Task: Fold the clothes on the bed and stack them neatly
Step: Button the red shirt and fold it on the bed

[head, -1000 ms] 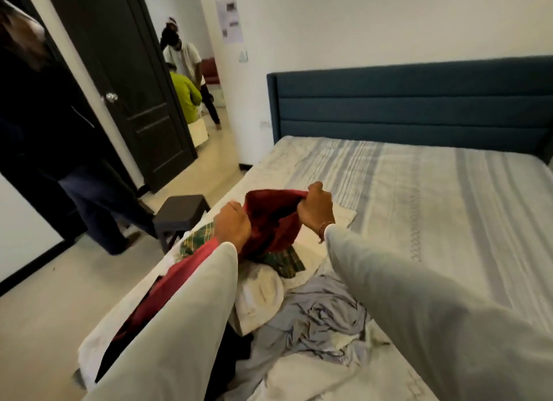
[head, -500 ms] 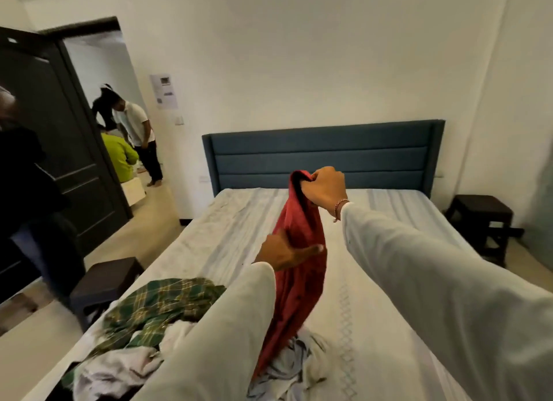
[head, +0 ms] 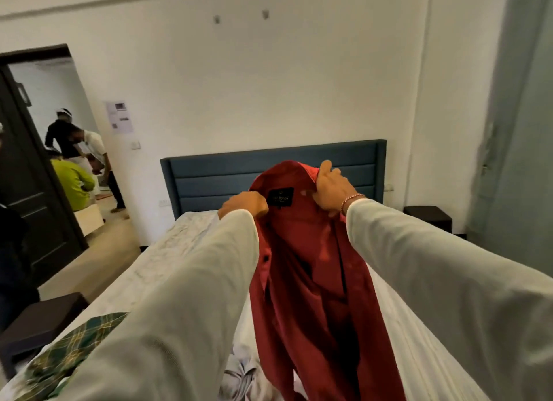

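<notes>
Both hands now grip the raised red shirt at its collar.

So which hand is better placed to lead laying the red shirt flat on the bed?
Probably the right hand: it grips the red collared shirt at the collar's top, higher than the left hand, which holds the collar's left edge, above the bare striped bed sheet.
</notes>
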